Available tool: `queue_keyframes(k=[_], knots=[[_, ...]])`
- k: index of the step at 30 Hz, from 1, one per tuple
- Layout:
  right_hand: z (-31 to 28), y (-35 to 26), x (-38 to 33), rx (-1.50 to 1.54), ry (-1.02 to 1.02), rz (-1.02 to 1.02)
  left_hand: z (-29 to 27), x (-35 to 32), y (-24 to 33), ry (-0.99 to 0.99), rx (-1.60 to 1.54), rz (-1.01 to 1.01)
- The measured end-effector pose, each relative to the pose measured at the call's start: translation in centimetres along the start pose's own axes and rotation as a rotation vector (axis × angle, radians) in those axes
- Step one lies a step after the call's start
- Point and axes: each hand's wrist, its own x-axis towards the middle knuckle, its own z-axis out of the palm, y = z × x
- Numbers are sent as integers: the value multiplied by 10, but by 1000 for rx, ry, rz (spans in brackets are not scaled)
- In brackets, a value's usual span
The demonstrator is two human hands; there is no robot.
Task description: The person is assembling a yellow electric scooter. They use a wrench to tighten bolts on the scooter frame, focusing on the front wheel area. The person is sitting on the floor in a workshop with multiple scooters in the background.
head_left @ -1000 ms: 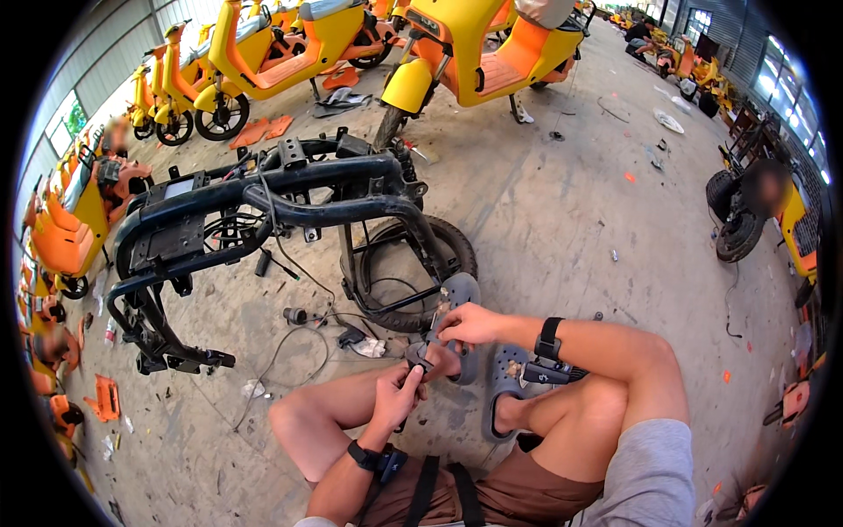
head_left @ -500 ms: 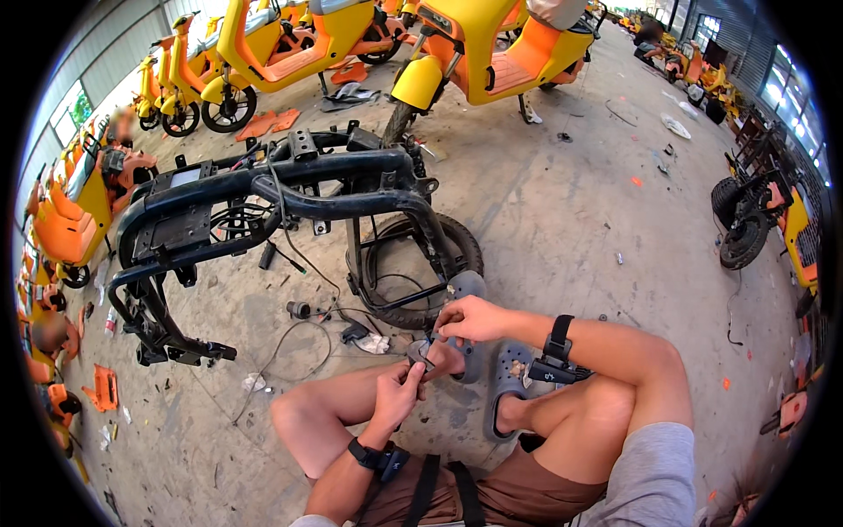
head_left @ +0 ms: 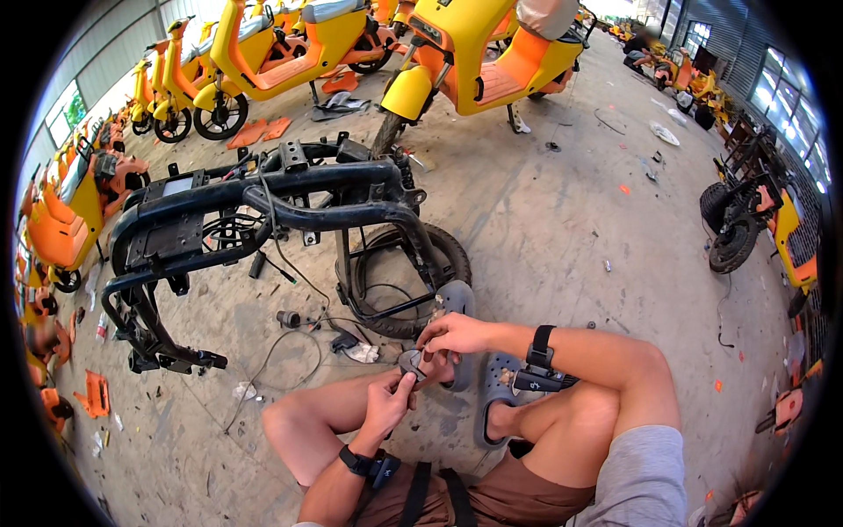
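Note:
My left hand (head_left: 385, 404) is closed around a small dark, rounded part (head_left: 410, 360), thumb pressed on its near side. Just above it, the fingertips of my right hand (head_left: 457, 334) are pinched together at the part's upper edge. Whatever lies between those fingertips is too small to make out. Both hands are in front of my crossed legs, close to a grey clog (head_left: 458, 303). Beyond them a stripped black scooter frame (head_left: 351, 211) rests on the floor, with a tyred wheel (head_left: 458, 255) at its right end.
A loose cable (head_left: 318, 356), a short dark cylinder (head_left: 288, 319) and a white crumpled scrap (head_left: 362, 352) lie left of my hands. Yellow and orange scooters (head_left: 479, 53) line the back. A partly stripped scooter (head_left: 738, 237) stands at right. Orange panels (head_left: 95, 395) litter the left floor.
My right hand has come down slightly, nearer the rounded part. My left hand keeps its hold on that part. The whole view has shifted a little.

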Motion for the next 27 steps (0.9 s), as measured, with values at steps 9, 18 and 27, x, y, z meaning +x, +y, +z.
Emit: queue_keyframes(k=[9, 18, 27], knots=[[1, -2, 0, -29, -11, 56, -5, -1, 5, -124, -153, -128], [0, -1, -3, -11, 32, 86, -4, 2, -3, -87, -180, -138], [-2, 4, -2, -33, 49, 105, -3, 1, -1, -63, -225, -136]])
